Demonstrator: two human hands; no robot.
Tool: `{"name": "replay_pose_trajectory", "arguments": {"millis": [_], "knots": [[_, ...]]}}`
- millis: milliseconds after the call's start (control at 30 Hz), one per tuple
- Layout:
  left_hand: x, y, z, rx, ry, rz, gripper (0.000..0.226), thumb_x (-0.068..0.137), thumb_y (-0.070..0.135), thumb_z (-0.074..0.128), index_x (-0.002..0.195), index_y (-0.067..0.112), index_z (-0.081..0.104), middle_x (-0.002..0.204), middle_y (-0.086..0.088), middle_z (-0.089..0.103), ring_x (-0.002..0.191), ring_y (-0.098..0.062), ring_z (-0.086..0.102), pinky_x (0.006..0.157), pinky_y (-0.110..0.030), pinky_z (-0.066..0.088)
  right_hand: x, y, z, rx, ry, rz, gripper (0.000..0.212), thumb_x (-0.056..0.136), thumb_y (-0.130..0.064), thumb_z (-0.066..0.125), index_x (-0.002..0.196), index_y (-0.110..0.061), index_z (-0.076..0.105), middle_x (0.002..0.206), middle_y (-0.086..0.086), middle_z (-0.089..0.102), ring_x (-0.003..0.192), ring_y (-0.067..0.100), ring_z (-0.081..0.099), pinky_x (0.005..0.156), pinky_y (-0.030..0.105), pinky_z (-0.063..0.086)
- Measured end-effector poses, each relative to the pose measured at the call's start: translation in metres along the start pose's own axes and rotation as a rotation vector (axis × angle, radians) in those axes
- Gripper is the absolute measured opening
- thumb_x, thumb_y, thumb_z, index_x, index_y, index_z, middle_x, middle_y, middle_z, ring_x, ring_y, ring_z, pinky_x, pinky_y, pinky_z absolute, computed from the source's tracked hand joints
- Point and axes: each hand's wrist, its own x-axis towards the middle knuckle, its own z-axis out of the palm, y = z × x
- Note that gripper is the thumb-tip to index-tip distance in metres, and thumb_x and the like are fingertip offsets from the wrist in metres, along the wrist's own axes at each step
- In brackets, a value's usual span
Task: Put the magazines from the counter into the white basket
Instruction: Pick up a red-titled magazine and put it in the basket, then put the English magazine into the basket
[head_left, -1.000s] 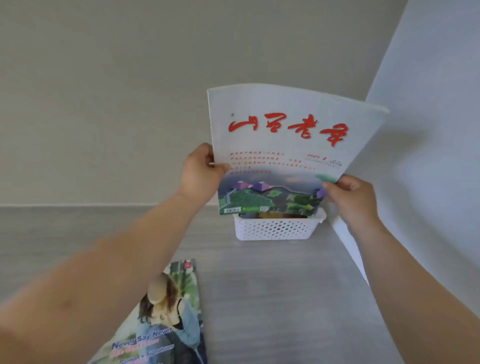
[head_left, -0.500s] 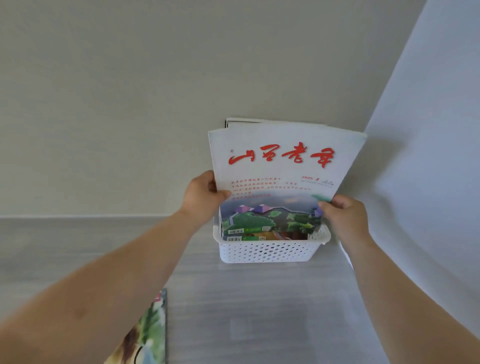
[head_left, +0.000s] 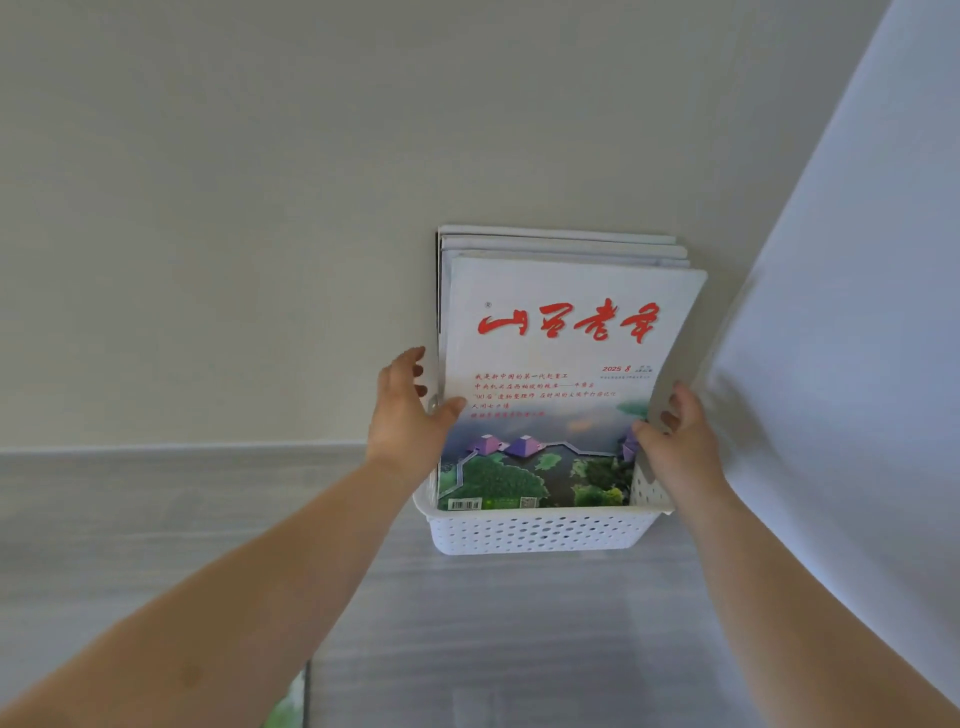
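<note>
A white magazine (head_left: 561, 332) with red title characters and a green landscape photo stands upright in the white perforated basket (head_left: 535, 532), its lower edge inside. It leans on several other magazines (head_left: 561, 241) standing behind it against the wall. My left hand (head_left: 410, 415) holds the magazine's left edge, with the thumb on the cover and the fingers beside the stack. My right hand (head_left: 680, 447) pinches the right edge, thumb on the front and fingers curled behind.
The basket sits on a grey wood-grain counter (head_left: 519, 634), pushed into the corner between the back wall and a white side wall (head_left: 841, 364). A corner of another magazine (head_left: 285, 701) lies on the counter at the bottom edge, under my left forearm.
Both hands lowered the red-titled magazine from above the basket down into it, in front of the other magazines. The view has tilted up, so the magazine on the counter has nearly left the frame.
</note>
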Motion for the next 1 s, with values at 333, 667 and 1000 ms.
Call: {"name": "replay_pose_trajectory", "arguments": {"millis": [333, 667, 1000], "knots": [[0.005, -0.002, 0.004, 0.083, -0.206, 0.049, 0.061, 0.089, 0.015, 0.047, 0.141, 0.022, 0.018, 0.143, -0.006, 0.039, 0.129, -0.025, 0.040, 0.104, -0.043, 0.039, 0.011, 0.002, 0.014, 0.024, -0.146, -0.017, 0.052, 0.081, 0.006, 0.045, 0.126, -0.020, 0.036, 0.121, 0.005, 0.053, 0.065, 0.016, 0.049, 0.052, 0.026, 0.040], [-0.077, -0.048, -0.096, 0.014, -0.096, -0.072, 0.042, 0.091, 0.017, 0.045, 0.132, 0.017, 0.041, 0.142, -0.005, 0.042, 0.130, -0.020, 0.039, 0.102, -0.024, 0.028, -0.092, -0.011, 0.017, -0.148, 0.145, -0.172, 0.058, 0.079, 0.002, 0.051, 0.134, -0.010, 0.033, 0.139, 0.013, 0.041, 0.128, 0.027, 0.037, 0.096, 0.025, 0.031], [-0.203, -0.162, -0.229, 0.253, -0.053, -0.435, 0.034, 0.087, 0.011, 0.049, 0.121, 0.010, 0.054, 0.120, -0.016, 0.059, 0.078, -0.024, 0.066, 0.069, -0.026, 0.050, -0.298, 0.033, 0.098, -0.581, -0.449, -0.209, 0.068, 0.089, -0.026, 0.047, 0.142, -0.017, 0.006, 0.155, 0.003, 0.003, 0.142, 0.017, 0.004, 0.114, 0.024, 0.002]]}}
